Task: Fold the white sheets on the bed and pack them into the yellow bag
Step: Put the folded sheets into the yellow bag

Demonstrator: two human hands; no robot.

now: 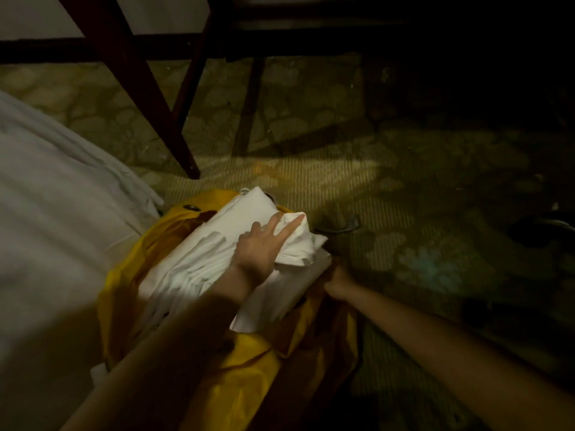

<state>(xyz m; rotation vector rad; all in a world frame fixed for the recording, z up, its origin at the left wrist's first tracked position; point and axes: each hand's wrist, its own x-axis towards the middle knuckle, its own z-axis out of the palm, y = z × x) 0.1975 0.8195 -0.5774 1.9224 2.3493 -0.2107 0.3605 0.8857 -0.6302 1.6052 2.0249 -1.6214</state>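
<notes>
The step in hand looks like seating the folded sheets (217, 262) in the bag (249, 362). It would go best pressing flat and even, so the folds hold, while the rim is pulled wide. The left hand (261, 247) lies open on the stack, fingers straight, pressing. The right hand (337, 281) seems to grip the bag's edge — its fingers are hidden. The sheets sit partly inside the mouth, the top still proud. The bag stands on carpet (373, 188) beside the bed (46, 228).

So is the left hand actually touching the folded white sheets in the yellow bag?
Touching. The head view shows the left hand lying on top of the folded white sheets, fingers stretched across a bunched corner, no gap visible, with the stack sitting in the yellow bag.
</notes>
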